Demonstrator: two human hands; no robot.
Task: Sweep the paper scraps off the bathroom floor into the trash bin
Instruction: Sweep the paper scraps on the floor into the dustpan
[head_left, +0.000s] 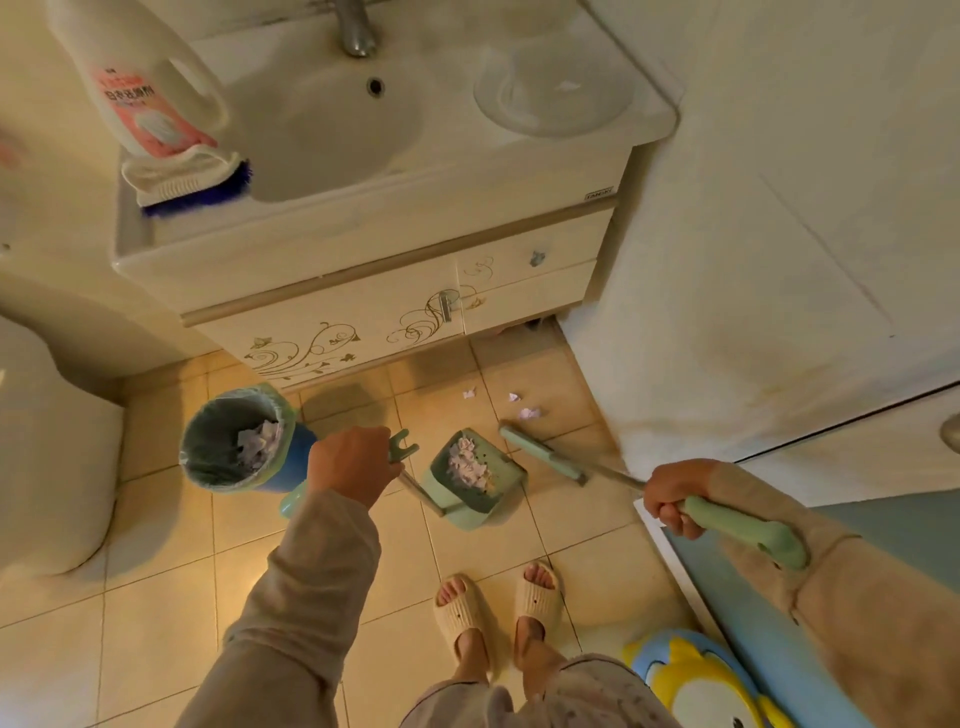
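Head view: scraps (470, 462) in bin (302, 457) and dustpan (470, 513); left hand (353, 465) seemingly round its handle (404, 451), right hand (675, 500) round broom (540, 452)

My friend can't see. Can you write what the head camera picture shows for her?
A person's left hand holds a green dustpan of paper scraps beside a blue trash bin, while the right hand grips a green broom. A few scraps lie on the tiled floor by the sink cabinet.

White bottle (140, 78) and blue-bristled brush (187, 184) beside sink (332, 130), perhaps a toilet (47, 457) at left
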